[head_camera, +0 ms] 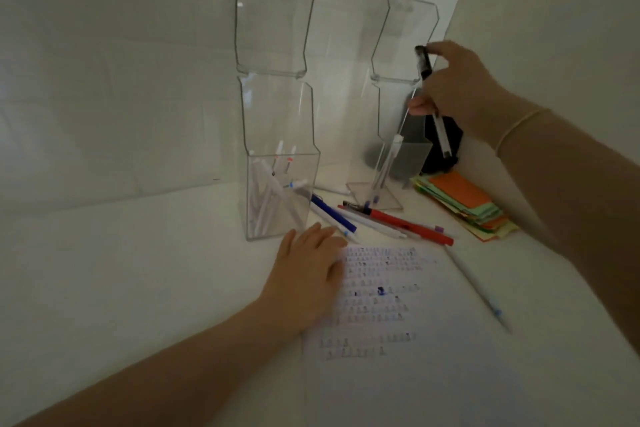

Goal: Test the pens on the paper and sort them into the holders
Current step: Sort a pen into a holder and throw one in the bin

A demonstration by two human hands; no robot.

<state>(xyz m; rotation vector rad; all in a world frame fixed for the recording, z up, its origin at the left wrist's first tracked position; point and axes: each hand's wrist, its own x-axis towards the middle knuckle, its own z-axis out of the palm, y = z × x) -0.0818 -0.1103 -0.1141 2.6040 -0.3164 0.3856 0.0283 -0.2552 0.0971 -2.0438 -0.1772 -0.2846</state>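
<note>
My right hand (460, 87) grips a clear pen with a black cap (424, 62), nearly upright, in front of the right clear holder (401, 45). That holder has a pen or two (382, 173) in its base. The left clear holder (277, 184) contains several white pens. My left hand (310, 270) lies flat on the left edge of the test paper (377, 302), which is covered with small pen marks. Loose pens lie between the holders and the paper: a dark blue one (334, 215), a red one (408, 224) and white ones. Another white pen (481, 291) lies right of the paper.
A stack of coloured paper slips (464, 204), orange, green and yellow, sits at the right. A dark object (443, 146) stands behind the right holder. White walls close in behind and on the right of the white table (138, 270).
</note>
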